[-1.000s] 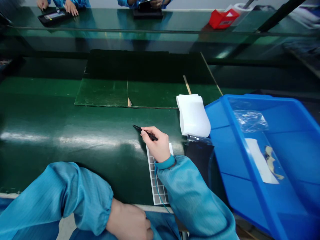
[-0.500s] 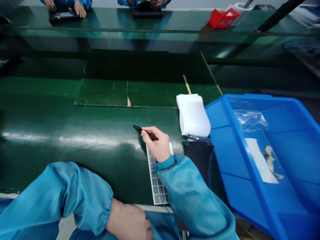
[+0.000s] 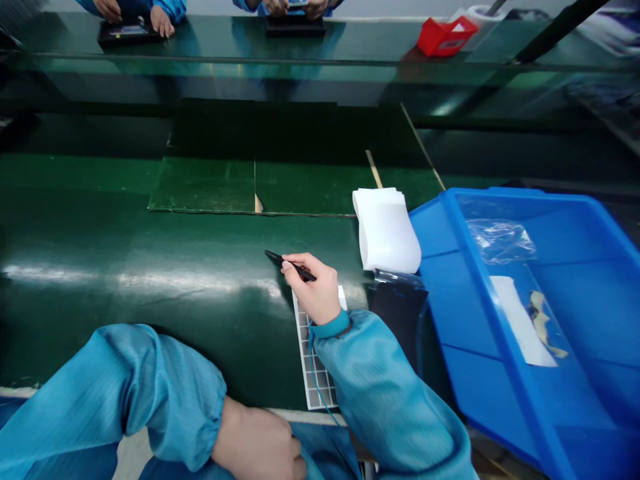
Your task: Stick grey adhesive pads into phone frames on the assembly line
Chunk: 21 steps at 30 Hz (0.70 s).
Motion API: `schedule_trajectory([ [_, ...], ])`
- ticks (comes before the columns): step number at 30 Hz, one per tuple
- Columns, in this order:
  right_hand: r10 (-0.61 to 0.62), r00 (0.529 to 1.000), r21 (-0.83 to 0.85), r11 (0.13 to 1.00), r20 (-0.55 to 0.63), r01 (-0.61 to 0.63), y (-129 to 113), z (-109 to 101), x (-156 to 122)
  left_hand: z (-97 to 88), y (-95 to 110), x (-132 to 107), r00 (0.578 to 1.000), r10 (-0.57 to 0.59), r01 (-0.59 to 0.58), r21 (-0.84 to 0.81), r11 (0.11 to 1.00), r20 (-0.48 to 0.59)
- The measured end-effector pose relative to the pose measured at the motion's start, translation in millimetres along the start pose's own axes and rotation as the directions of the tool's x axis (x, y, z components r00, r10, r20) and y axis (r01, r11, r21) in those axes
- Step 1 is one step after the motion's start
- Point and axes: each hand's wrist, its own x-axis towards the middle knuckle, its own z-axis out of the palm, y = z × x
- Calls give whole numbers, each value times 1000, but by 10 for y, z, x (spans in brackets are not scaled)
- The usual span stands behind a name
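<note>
My right hand (image 3: 315,287) is closed around a slim black pen-like tool (image 3: 275,257), one end pointing to the upper left over the green table. Whether it is a pen or tweezers I cannot tell. Under that hand and wrist lies a white-edged sheet of grey rectangular labels (image 3: 307,353), partly covered. My left hand (image 3: 260,437) is low at the table's front edge, over my lap. Its fingers curl inward, and whatever may be inside them is hidden.
A stack of curled white paper (image 3: 389,233) and a dark flat piece in clear film (image 3: 397,313) lie beside a large blue bin (image 3: 453,267) on the right. Green boards (image 3: 300,187) lie behind. Across the bench, co-workers' hands (image 3: 163,21) handle dark trays near a red box (image 3: 446,37).
My hands and the black tool stay almost where they were. Across the bench, one co-worker's hands and the item held over the tray have shifted slightly.
</note>
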Motion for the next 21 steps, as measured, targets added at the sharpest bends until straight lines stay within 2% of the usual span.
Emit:
schedule_trajectory([
  [7,17,999,37,999,-43,-15,-2,1,-3,-66,24,34,998,46,-43,83,996,-34],
  [11,42,992,66,997,-123,-34,21,5,1,-110,6,54,991,128,-130,93,987,28],
  [18,46,994,73,997,-99,-39,42,21,10,-117,-28,54,977,158,-165,36,986,146],
  [21,35,994,60,998,-101,-29,41,19,7,-108,-28,49,975,170,-175,23,984,145],
])
